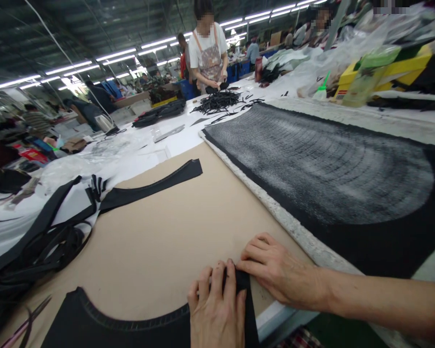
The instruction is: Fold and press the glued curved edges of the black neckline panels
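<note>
A black fabric piece (141, 333) with a curved, notched edge lies on the tan board (159, 241) at the bottom. My left hand (217, 304) rests on its right part, fingers bent and pressed on the cloth near the corner. Beside it, my right hand (275, 270) touches the same corner, thumb and fingers drawn together at the fabric edge; the fingertips are partly hidden. Farther up the board lies a narrow curved black strip (155, 186), touched by neither hand.
A black panel with a whitish speckled surface (326, 164) lies on the right. Black strips (47, 246) heap at the left, near scissors (29, 324). Across the table, a person in an apron (208, 53) stands behind a black strip pile (219, 100). A green-tipped bottle (322, 89) stands upper right.
</note>
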`<state>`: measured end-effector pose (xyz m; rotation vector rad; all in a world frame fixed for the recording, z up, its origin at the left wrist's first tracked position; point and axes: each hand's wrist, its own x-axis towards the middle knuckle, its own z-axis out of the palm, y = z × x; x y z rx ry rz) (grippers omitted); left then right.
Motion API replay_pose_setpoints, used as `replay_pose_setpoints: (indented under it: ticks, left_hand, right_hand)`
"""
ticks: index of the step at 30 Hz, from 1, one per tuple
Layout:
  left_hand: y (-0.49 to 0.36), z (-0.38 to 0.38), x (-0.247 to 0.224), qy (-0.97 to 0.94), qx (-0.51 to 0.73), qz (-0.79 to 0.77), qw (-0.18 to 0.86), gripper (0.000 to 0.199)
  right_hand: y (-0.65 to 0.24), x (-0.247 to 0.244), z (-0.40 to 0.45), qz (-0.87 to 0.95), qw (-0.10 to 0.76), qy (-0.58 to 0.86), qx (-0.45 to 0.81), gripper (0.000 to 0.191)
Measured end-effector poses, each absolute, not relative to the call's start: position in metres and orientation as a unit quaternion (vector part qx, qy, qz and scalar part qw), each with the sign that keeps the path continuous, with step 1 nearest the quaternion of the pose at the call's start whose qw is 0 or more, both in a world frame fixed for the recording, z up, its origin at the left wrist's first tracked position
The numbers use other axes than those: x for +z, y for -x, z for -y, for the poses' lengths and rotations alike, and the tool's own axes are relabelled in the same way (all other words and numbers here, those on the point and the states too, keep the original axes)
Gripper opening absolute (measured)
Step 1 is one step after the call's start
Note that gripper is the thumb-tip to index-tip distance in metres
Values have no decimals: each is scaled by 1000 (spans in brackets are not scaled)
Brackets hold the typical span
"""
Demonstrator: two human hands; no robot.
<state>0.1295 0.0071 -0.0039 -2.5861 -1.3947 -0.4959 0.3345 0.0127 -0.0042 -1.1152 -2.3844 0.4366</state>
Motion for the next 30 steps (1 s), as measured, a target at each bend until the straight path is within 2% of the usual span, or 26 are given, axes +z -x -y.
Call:
replay_pose_setpoints:
  ticks: [8,13,16,20,22,27,30]
  left_hand:
    - [-87,-18,-8,897,-208,387,33,38]
    - [-98,-5,-17,904,-178,382,71,39]
    - [-105,-2,-17,892,-193,396,98,36]
    - [-112,2,-13,884,-191,405,132,37]
    - [-115,4,-10,877,-193,417,141,37]
    - [-120,3,1,875,-166,428,158,34]
    - [-119,5,1,856,-194,452,156,33]
  right_hand:
    - [-335,-2,-13,866,237,405,172,33]
    - [-336,1,-14,856,246,406,204,29]
    - [-335,8,-14,832,270,429,224,34]
    - [-323,13,-15,862,242,408,177,49]
    - [-314,7,-14,880,221,393,152,49]
    - [-303,-18,-15,891,260,372,-6,58]
    - [-306,-30,-15,891,257,371,-51,63]
